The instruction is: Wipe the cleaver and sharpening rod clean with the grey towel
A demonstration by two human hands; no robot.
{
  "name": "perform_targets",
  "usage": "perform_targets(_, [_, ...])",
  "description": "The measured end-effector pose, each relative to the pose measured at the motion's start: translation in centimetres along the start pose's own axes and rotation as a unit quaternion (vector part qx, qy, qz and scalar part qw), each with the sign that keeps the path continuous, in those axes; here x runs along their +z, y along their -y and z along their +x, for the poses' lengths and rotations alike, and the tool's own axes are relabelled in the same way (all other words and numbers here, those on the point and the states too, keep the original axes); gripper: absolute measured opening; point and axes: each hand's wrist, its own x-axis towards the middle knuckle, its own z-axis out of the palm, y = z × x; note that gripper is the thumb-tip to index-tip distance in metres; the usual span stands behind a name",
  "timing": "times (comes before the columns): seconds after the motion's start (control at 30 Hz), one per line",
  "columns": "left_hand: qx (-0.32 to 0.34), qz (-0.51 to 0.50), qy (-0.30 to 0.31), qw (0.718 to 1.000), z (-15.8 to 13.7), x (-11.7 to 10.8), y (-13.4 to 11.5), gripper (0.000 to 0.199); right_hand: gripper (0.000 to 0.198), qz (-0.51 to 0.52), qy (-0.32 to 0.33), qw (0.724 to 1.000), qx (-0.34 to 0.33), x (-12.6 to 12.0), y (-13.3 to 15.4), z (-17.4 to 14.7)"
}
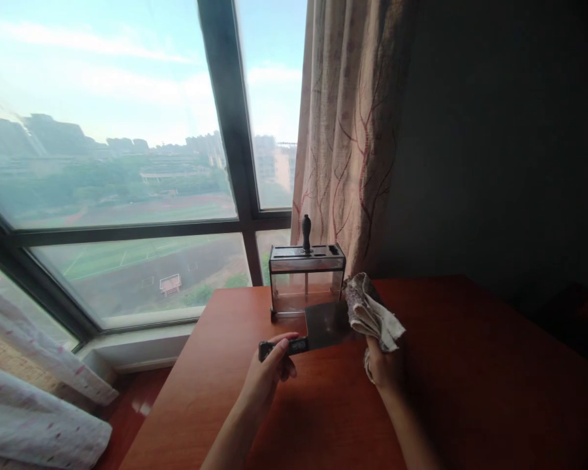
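Observation:
My left hand (276,365) is closed around the black handle of a cleaver (327,324), whose broad dark blade points right above the table. A crumpled cloth (370,313), pale with a darker patterned part, is bunched in my right hand (385,365). The cloth sits at the blade's far end and covers its right edge. My right fingers are partly hidden by the cloth. Just behind the blade stands a clear-sided knife block (307,259) with a dark slotted top. One knife (306,234) is in it, its black handle sticking up.
The reddish-brown wooden table (215,385) reaches back to the window (127,261). A beige curtain (347,130) with red branch patterns hangs behind the knife block. A white curtain (39,418) hangs at lower left, and a dark wall (494,143) fills the right side.

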Motion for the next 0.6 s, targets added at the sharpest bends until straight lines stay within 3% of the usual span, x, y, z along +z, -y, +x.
perform_targets(0.1, [-0.005,-0.003,0.003,1.0,0.1,-0.2,0.0,0.048,0.041,0.103,-0.077,0.98,0.154,-0.4,-0.7,0.4])
perform_targets(0.17, [-0.007,-0.005,0.007,1.0,0.1,-0.3,0.0,0.047,0.043,0.187,-0.133,0.942,0.246,-1.0,-0.8,0.8])
perform_targets(0.23, [-0.007,-0.007,0.011,1.0,0.0,-0.4,0.0,0.046,0.044,0.261,-0.146,0.905,0.302,-1.7,-0.6,1.2])
perform_targets(0.47, [0.018,-0.041,0.004,0.999,0.1,-0.2,-0.2,0.043,0.039,0.386,-0.036,0.852,0.352,-4.0,1.0,1.7])
perform_targets(0.6, [0.018,-0.024,0.012,0.999,0.0,-0.1,0.0,0.045,0.042,0.424,-0.015,0.832,0.356,-4.3,0.7,1.4])
